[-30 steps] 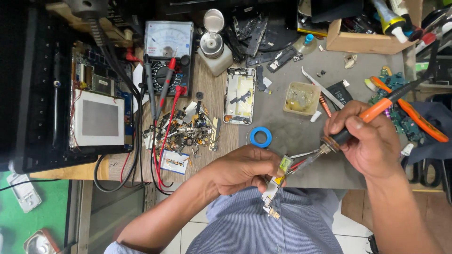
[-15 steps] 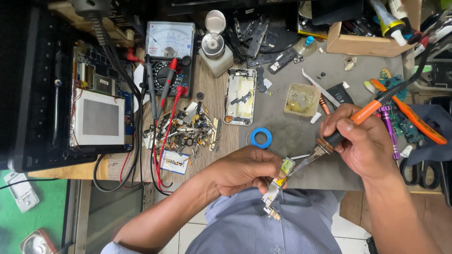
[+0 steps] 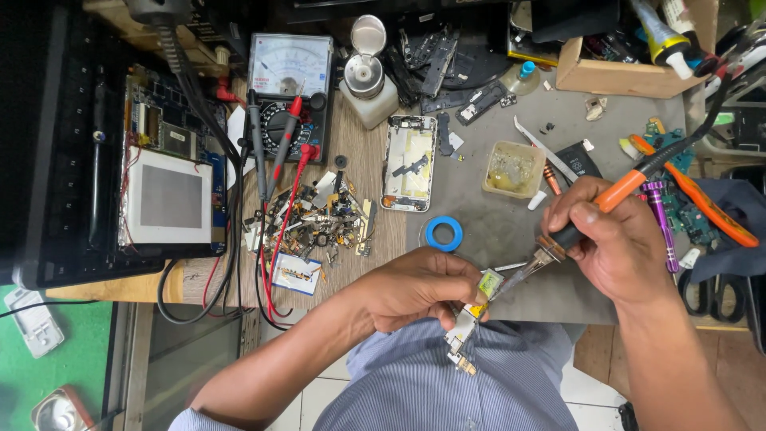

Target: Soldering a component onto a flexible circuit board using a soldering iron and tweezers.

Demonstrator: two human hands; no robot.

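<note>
I see a small circuit part (image 3: 467, 323) at the near edge of the tabletop (image 3: 511, 231), held just over the person's lap. The left hand (image 3: 415, 287) has it, fingers clamped together on its upper end; a thin flex strip hangs from it toward the shirt. The right hand (image 3: 618, 243) grips a soldering iron (image 3: 594, 211) by its orange and black handle, fingers closed round it like a pen. The iron slants down to the left, and its tip sits at the part's top edge, beside a small greenish piece; I cannot tell whether the tip touches.

Just beyond the left hand lies a blue tape ring (image 3: 444, 234) on the grey mat. Farther off, a phone frame (image 3: 409, 162) lies face up, and to its right stands a square flux tub (image 3: 512, 169). To the left of the ring is a heap of small metal scraps (image 3: 315, 219), with red and black probe leads running across it up to an analogue meter (image 3: 289, 84) at the far side. A white dispenser bottle (image 3: 367, 84) with its lid open stands just right of the meter.

At the far left lies an opened device (image 3: 163, 179) with a bare board and a grey panel. To the right of the right hand are a purple tool (image 3: 661, 219), orange-handled pliers (image 3: 702, 203) and black scissors (image 3: 706, 291). A cardboard box (image 3: 618, 76) is at the far right.
</note>
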